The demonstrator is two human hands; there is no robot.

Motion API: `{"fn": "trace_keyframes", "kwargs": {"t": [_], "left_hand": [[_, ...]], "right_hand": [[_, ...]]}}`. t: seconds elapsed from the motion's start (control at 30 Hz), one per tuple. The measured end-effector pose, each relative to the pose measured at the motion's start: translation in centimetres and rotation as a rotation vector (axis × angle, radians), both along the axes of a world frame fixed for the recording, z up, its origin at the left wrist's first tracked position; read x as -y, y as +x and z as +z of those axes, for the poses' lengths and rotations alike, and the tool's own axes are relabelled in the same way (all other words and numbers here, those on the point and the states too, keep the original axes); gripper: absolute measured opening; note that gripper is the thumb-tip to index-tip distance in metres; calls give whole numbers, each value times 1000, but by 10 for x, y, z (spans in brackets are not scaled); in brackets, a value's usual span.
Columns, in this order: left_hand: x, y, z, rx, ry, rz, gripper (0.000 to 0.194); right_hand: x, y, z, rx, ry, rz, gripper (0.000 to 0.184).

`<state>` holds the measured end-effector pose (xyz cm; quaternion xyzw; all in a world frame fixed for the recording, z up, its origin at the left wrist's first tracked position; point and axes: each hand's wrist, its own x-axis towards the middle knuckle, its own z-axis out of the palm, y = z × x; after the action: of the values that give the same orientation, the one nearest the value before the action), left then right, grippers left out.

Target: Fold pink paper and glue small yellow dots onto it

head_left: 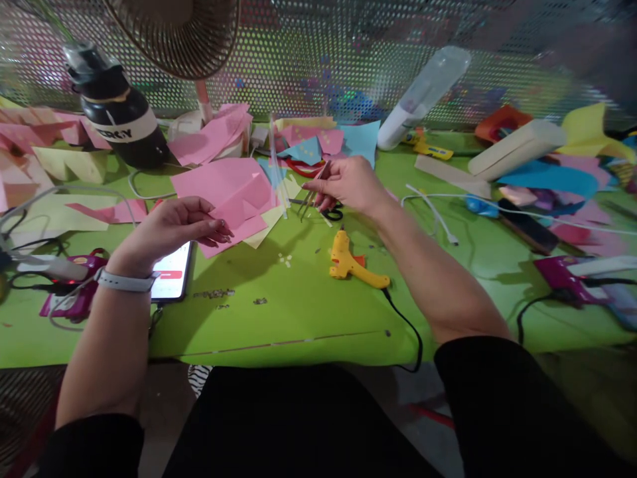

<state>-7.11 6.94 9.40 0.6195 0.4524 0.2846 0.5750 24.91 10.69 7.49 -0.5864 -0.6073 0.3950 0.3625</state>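
My right hand (348,182) is closed on a pair of metal tweezers (307,201), whose two thin tips point down toward the table. My left hand (182,226) hovers at the edge of the pink paper (223,186), thumb and fingertips pinched together. Whatever is in that pinch is too small to make out. Beneath the tweezers lie thin pale paper strips, and the black handle of some scissors (333,213) shows behind them. A yellow glue gun (353,262) rests on its side below my right hand. Tiny pale paper bits (284,259) are scattered between my hands.
A lit phone (172,273) lies under my left wrist. A black bottle (122,113) and a fan (184,33) stand at the back left. Cables run to purple power strips (567,279) at both sides. A tilted clear bottle (425,96) leans against the perforated metal panel (298,60).
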Motion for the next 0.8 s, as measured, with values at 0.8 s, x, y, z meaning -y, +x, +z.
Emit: {"fn": "trace_keyframes", "kwargs": {"t": [0.8], "left_hand": [[-1, 31, -22, -91, -166, -64, 20]], "right_hand": [[61, 13, -48, 140, 583, -13, 14]]}}
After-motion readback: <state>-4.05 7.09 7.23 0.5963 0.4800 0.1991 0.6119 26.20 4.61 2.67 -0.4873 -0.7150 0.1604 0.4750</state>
